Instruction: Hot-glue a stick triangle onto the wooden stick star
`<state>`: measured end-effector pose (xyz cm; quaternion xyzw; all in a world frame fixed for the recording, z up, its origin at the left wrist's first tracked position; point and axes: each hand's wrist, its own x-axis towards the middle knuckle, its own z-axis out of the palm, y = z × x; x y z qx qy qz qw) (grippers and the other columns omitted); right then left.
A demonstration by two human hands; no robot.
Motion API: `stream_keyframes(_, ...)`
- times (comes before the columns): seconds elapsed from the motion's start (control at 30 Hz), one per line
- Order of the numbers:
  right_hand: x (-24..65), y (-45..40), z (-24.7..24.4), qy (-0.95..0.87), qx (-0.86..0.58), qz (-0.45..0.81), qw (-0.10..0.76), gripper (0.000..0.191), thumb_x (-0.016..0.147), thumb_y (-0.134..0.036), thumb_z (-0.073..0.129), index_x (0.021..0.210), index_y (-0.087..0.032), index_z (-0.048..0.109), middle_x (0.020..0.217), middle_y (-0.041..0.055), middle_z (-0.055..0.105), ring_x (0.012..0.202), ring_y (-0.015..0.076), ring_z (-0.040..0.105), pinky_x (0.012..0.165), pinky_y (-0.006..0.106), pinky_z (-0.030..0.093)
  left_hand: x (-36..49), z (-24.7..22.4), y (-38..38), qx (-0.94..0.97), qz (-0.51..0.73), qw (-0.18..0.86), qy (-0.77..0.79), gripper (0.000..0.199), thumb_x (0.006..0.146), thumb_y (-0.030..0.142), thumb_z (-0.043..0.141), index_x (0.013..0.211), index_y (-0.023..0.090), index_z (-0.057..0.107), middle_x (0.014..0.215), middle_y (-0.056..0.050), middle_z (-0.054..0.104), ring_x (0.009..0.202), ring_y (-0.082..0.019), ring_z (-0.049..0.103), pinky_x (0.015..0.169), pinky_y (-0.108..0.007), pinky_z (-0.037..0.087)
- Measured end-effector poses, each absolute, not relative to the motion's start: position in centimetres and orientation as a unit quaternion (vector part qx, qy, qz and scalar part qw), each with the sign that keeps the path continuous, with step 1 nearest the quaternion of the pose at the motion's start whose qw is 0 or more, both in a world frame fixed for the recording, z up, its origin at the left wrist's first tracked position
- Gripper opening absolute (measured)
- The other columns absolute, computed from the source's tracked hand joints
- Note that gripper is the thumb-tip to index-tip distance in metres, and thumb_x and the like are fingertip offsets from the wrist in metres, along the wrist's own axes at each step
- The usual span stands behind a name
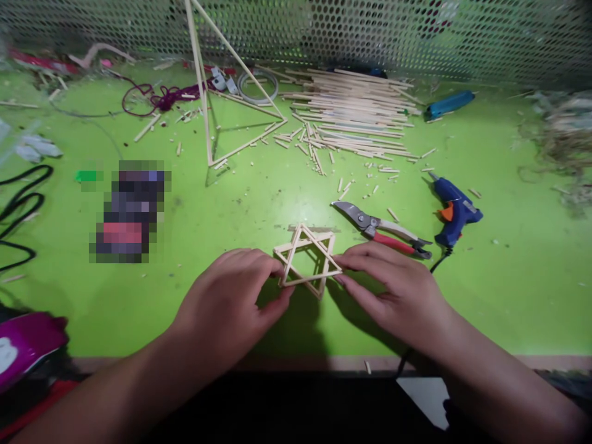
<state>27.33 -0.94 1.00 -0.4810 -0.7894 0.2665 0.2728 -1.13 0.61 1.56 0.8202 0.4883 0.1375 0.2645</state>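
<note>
The left hand (pixel 224 302) and right hand (pixel 393 290) are at the near side of the green table (pixel 231 216), gripping a star frame of wooden sticks (pixel 308 259) from both sides. The star sits mid-table between the hands. The left fingers (pixel 272 271) curl around its left points; the right fingers (pixel 351 262) lie across its right edge. Just right of the star: red-handled pruning shears (pixel 379 228), then a blue glue gun (pixel 456 209). A pixelated object (pixel 132 213) is left, too blurred to tell. Farther back: cut stick bits (pixel 333 166), a long stick pile (pixel 351 105), a triangular stick frame (pixel 240 117), a purple cord (pixel 161 98).
</note>
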Motion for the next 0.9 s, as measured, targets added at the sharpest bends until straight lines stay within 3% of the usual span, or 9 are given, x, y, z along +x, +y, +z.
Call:
stream_keyframes(0.7,27.5,-0.96,1.06,-0.791,-0.488,0.258,0.265,0.022,0.104,-0.015,0.073,0.124,-0.019,0.079,0.113,0.0071,0.083,0.099,0.0189,0.079,0.087,0.034,0.066,-1.22,1.4,0.47,0.82,0.148,0.265,0.485,0.007,0.101,0.029,0.076,0.106,0.027,0.071,0.099,0.001,0.081,0.09,-0.024,0.076,0.081,-0.04,0.055)
stream_keyframes(0.9,27.62,-0.81,1.78,-0.791,-0.493,0.238,0.272,0.02,0.103,-0.019,0.076,0.123,-0.019,0.079,0.112,0.0079,0.084,0.098,0.02,0.08,0.087,0.035,0.067,-1.38,1.46,0.27,0.827,0.183,0.227,0.481,0.026,0.097,0.042,0.084,0.111,0.027,0.069,0.107,-0.002,0.083,0.099,-0.026,0.079,0.086,-0.041,0.06)
